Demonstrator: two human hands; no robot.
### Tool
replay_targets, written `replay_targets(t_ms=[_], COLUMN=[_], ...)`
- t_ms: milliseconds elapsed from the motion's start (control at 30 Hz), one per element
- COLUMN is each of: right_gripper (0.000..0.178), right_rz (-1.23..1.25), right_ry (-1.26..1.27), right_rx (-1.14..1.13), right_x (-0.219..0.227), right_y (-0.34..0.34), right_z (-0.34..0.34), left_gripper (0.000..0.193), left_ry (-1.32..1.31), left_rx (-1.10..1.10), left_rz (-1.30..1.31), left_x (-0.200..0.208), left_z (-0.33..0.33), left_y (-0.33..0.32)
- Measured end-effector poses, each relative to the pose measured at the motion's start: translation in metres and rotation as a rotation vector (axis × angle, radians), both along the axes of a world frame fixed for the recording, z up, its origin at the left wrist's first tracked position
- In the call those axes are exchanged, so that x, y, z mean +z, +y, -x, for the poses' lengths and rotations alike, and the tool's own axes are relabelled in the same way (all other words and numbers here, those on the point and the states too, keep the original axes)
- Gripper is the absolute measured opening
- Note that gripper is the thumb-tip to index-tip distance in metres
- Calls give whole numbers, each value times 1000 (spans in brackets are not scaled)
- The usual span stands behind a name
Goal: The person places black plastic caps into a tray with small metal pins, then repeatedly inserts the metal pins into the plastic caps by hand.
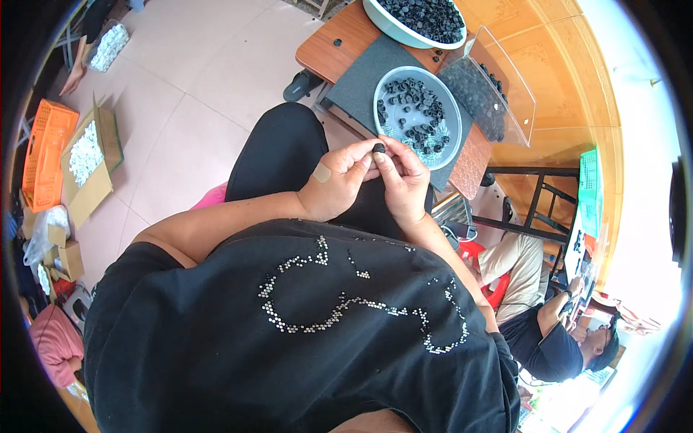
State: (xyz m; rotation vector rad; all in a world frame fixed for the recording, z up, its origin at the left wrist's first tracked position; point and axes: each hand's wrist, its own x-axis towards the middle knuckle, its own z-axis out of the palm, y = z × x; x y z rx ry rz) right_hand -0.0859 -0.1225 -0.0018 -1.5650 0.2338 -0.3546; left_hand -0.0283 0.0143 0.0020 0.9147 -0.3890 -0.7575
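Both hands meet in front of my lap, at the near edge of a round bowl. A small black round cap-like part (379, 148) is pinched between them. My left hand (336, 180), with a plaster on its back, grips it from the left. My right hand (404, 177) closes on it from the right, thumb against it. Just beyond my fingers, the pale translucent bowl (454, 108) holds many similar black parts (415, 94), scattered and heaped. The exact shape of the held part is partly hidden by my fingertips.
Behind the bowl stands a larger pale basin (393, 31) full of black pieces. A clear plastic box (516, 119) sits to the right on the brown table (317, 54). Cartons and an orange crate (47, 155) are at left. Another person (556, 339) works at lower right.
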Motion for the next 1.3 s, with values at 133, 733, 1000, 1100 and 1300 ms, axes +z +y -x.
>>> replay_targets(t_ms=[133,733,1000,1100,1300], right_gripper=[30,17,15,14,13], right_rz=[124,323,960,1230,695], right_ry=[-67,-100,265,291,300], right_rx=[-24,-852,-49,10,1], right_x=[5,63,-19,-31,-17], right_y=[0,-210,-141,-128,-79], right_z=[-4,-87,-87,-88,-62], left_gripper=[35,45,33,31,26], left_ry=[36,260,367,367,367], left_rx=[-85,-315,-296,-285,-207], left_rz=[-3,-513,-487,-496,-472], left_x=[4,-32,-34,-37,-33], left_z=[-13,-31,-36,-37,-41], left_y=[2,0,-2,-3,-3])
